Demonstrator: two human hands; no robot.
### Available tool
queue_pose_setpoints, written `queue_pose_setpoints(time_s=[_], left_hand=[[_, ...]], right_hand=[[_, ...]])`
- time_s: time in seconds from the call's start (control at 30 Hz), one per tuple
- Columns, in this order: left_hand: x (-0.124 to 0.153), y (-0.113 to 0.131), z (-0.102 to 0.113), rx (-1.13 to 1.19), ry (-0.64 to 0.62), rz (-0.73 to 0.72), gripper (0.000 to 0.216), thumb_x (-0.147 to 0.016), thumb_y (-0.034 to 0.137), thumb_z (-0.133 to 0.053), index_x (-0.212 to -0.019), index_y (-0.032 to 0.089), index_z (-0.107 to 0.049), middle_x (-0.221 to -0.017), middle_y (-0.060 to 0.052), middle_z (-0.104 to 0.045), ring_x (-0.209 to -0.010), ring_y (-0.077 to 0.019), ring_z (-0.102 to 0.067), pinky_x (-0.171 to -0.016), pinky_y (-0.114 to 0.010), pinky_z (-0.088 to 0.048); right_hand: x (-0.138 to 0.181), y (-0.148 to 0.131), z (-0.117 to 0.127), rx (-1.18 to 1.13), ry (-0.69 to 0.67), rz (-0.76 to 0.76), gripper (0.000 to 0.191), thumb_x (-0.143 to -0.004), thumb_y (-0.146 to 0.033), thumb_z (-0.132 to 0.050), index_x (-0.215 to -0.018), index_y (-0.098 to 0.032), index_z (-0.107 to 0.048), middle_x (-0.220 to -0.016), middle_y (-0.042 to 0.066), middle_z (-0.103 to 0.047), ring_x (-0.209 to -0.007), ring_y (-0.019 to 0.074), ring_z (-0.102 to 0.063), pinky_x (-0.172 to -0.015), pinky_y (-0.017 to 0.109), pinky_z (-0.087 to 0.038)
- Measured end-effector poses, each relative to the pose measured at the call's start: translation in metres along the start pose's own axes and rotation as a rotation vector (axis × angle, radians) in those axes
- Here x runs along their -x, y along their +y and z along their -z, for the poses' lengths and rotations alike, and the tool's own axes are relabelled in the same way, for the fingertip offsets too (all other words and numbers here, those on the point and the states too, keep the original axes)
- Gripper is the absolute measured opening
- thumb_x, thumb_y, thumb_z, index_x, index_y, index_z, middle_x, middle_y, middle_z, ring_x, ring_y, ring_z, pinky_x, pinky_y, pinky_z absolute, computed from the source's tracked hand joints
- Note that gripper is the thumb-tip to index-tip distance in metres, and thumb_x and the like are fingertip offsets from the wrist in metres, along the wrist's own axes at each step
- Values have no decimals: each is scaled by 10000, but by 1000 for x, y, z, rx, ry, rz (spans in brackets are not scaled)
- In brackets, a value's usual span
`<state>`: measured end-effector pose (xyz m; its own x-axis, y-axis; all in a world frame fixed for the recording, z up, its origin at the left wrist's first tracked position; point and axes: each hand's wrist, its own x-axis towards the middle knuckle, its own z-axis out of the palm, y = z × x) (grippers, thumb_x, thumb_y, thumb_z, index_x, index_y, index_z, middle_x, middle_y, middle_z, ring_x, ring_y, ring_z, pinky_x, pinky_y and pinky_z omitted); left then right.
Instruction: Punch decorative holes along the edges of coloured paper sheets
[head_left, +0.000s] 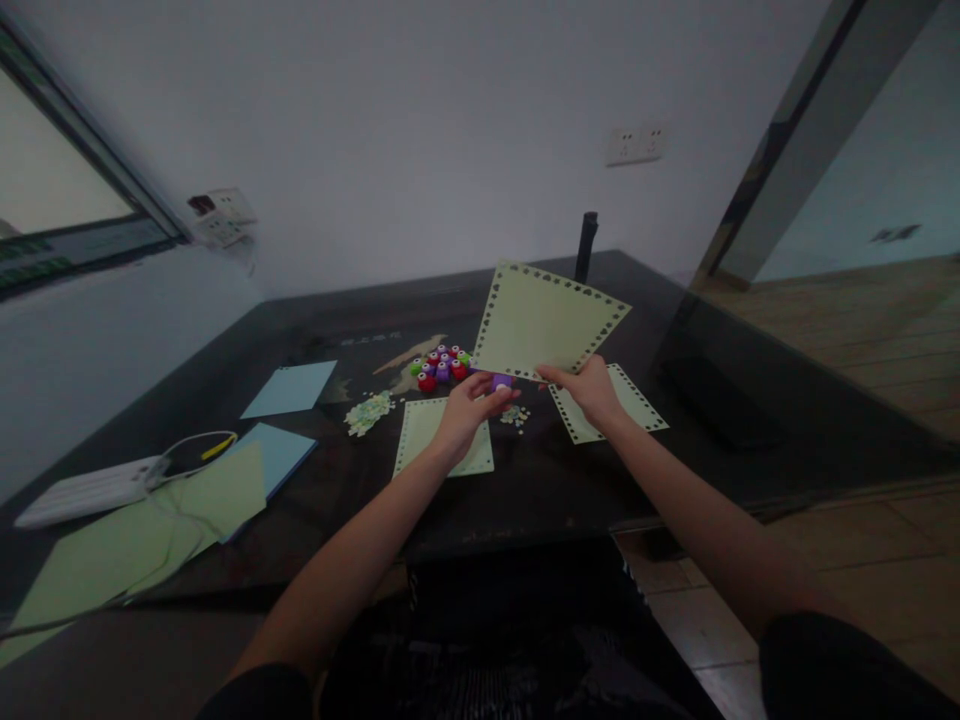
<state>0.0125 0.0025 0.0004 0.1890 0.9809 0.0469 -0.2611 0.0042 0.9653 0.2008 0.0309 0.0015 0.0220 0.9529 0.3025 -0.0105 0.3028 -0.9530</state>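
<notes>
Pinched at its lower edge, a pale green paper sheet (551,320) is raised in my right hand (589,390). Small shapes are punched along its edges. My left hand (469,410) is closed around a small purple craft punch (501,382), just below the sheet's lower left corner. A second punched sheet (420,425) lies partly under my left wrist. Another punched sheet (626,400) lies behind my right hand. Small paper cut-outs (516,415) are scattered between the hands. More colourful craft punches (442,367) stand grouped beyond my left hand.
A pile of paper cut-outs (369,412) sits left of the middle sheet. Blue sheets (291,388) and larger green paper (150,530) lie at the left, beside a white power strip (90,490) with cable. A black upright post (586,245) stands at the dark table's (525,510) back.
</notes>
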Motion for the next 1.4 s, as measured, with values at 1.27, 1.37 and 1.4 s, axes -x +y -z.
queue_pose_setpoints(time_s=[1.27, 1.37, 1.4], left_hand=[[-1, -2, 1, -36, 54, -17, 348, -653, 301, -758, -909, 121, -607, -951, -106, -680, -774, -183, -672, -666, -277, -486], [-2, -3, 2, 8, 52, -8, 321, -661, 309, -756, -880, 120, -614, -908, -88, -685, -774, -172, -668, -677, -272, -486], [-2, -3, 2, 29, 48, -3, 315, -663, 307, -756, -876, 120, -617, -898, -83, -686, -775, -167, -667, -681, -269, -487]], right_hand=[[3, -7, 0, 186, -67, 10, 173, -662, -301, -704, -646, -145, -632, -685, 99, -685, -628, 208, -633, -669, 343, -510], [3, -6, 0, 195, -105, -11, 173, -655, -301, -706, -669, -139, -643, -660, 89, -682, -616, 214, -634, -652, 344, -509], [3, -6, 0, 201, -115, -19, 178, -655, -302, -705, -685, -137, -648, -658, 87, -683, -610, 216, -634, -647, 347, -509]])
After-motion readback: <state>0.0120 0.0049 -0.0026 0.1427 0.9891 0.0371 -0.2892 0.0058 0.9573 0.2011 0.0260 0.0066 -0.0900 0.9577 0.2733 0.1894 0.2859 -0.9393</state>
